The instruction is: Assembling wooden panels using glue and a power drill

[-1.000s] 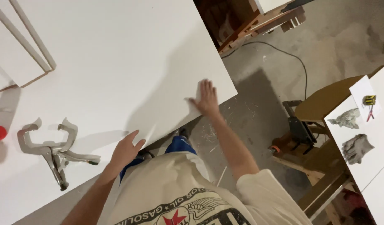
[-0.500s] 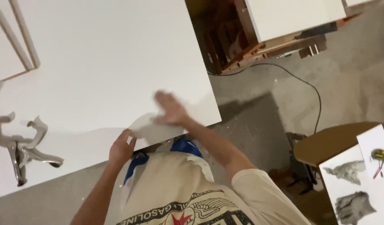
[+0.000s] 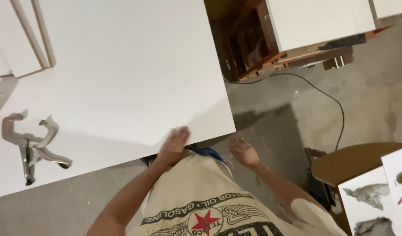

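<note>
The left hand point(image 3: 174, 145) lies flat, fingers spread, on the white board's point(image 3: 122, 70) near edge. The right hand point(image 3: 243, 152) hangs open off its corner. A metal clamp point(image 3: 31, 146) rests far left of the fingers.

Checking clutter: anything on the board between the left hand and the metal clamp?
Nothing: in the head view, bare white board separates the left hand from the metal clamp.

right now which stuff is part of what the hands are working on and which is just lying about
In hand:
- white panel, left hand on its near edge
- right hand, open, off the panel over the floor

Lying about:
- metal clamp on the panel
- black cable on the floor
- wooden stand
</note>
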